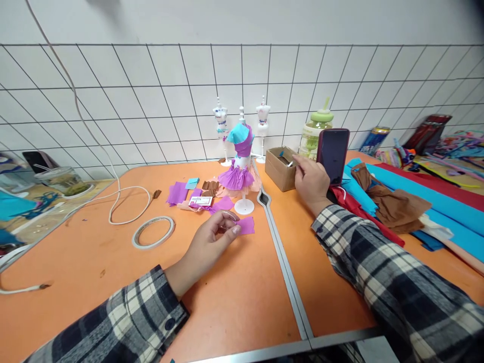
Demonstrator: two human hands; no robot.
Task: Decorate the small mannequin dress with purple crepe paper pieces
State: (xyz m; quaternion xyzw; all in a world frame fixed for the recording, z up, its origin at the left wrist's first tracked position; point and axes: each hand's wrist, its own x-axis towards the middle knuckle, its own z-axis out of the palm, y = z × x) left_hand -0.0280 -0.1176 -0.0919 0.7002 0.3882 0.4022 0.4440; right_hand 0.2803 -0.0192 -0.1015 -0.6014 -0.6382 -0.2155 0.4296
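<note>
Left hand [214, 234]: thumb and fingers nearly closed on a purple paper [247, 226]—we see only its free end, on the near side of the mannequin [242, 151].
Right hand [313, 184]: fingers bent at the box [280, 175]; we cannot tell whether they grip anything.
Box: open-topped, its contents mostly unreadable to us.
Bottle [314, 132]: partly hidden—phone [333, 156] in front.
Sleeves [124, 312]: both cut off by the frame.

Plaid it is, left sleeve [124, 315] and right sleeve [385, 272] matching, bold navy, grey and cream checks, dark round button [170, 323] on each cuff [162, 287], left hand [207, 244] and right hand [313, 184] bare
</note>
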